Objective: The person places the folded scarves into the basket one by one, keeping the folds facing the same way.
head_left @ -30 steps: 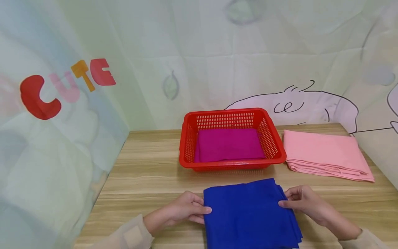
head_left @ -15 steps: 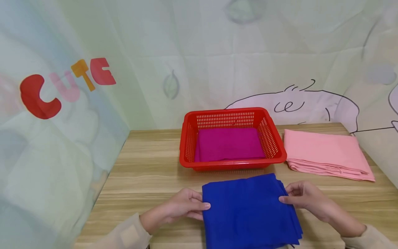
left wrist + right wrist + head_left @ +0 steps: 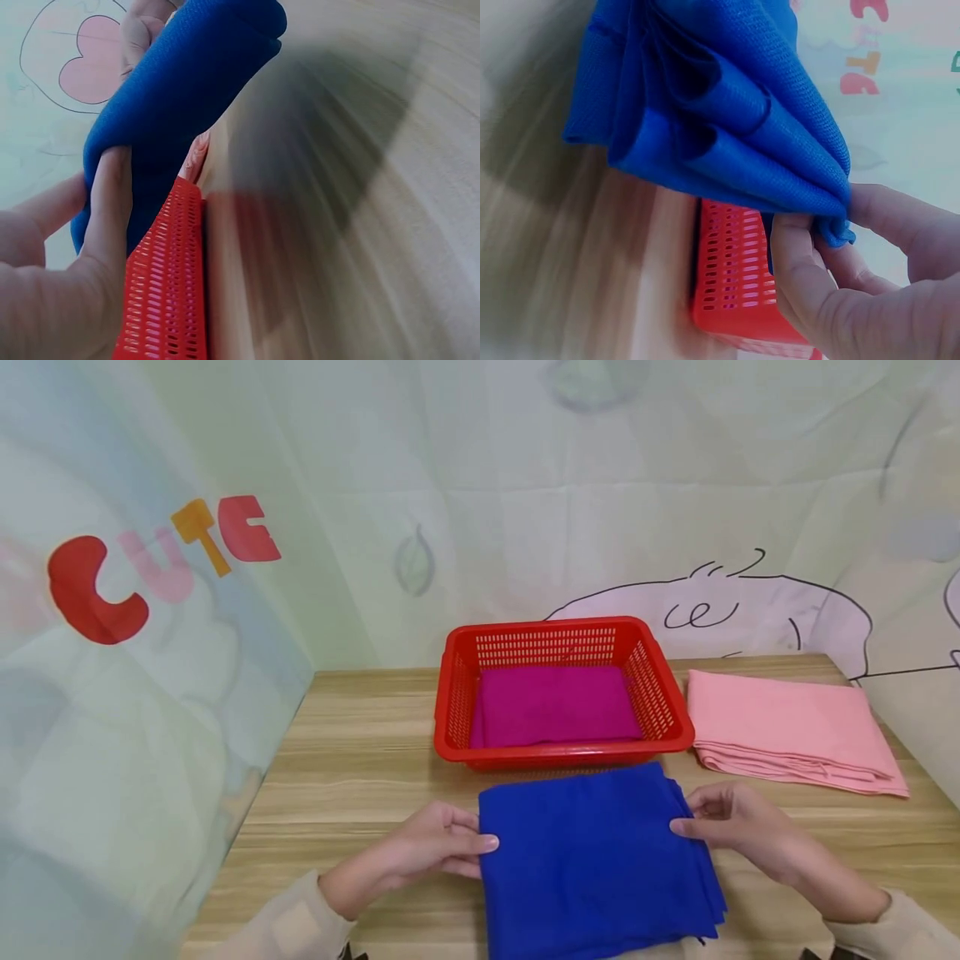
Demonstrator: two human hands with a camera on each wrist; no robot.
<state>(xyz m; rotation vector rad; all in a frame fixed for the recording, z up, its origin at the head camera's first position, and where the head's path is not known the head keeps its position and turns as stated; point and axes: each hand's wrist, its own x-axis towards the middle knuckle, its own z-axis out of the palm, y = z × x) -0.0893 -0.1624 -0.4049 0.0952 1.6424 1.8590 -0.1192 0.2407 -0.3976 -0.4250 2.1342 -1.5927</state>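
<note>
A folded blue cloth [image 3: 592,860] is held up above the table between both hands. My left hand [image 3: 438,847] pinches its left edge, thumb on top and fingers underneath. At the opposite edge my right hand [image 3: 750,835] pinches the stacked layers, which show as loose folds in the right wrist view. In the left wrist view the cloth [image 3: 172,97] has a smooth rounded fold at that side. Just beyond the cloth stands a red plastic basket [image 3: 562,752], and inside it lies a folded magenta cloth [image 3: 555,706].
To the right of the basket a folded pink cloth [image 3: 787,727] lies on the wooden table [image 3: 345,760]. A printed fabric backdrop [image 3: 375,527] rises behind the table and along its left side.
Both hands have carried the blue cloth forward, closer to the basket, and slightly left. The basket, magenta cloth and pink cloth stay in place.
</note>
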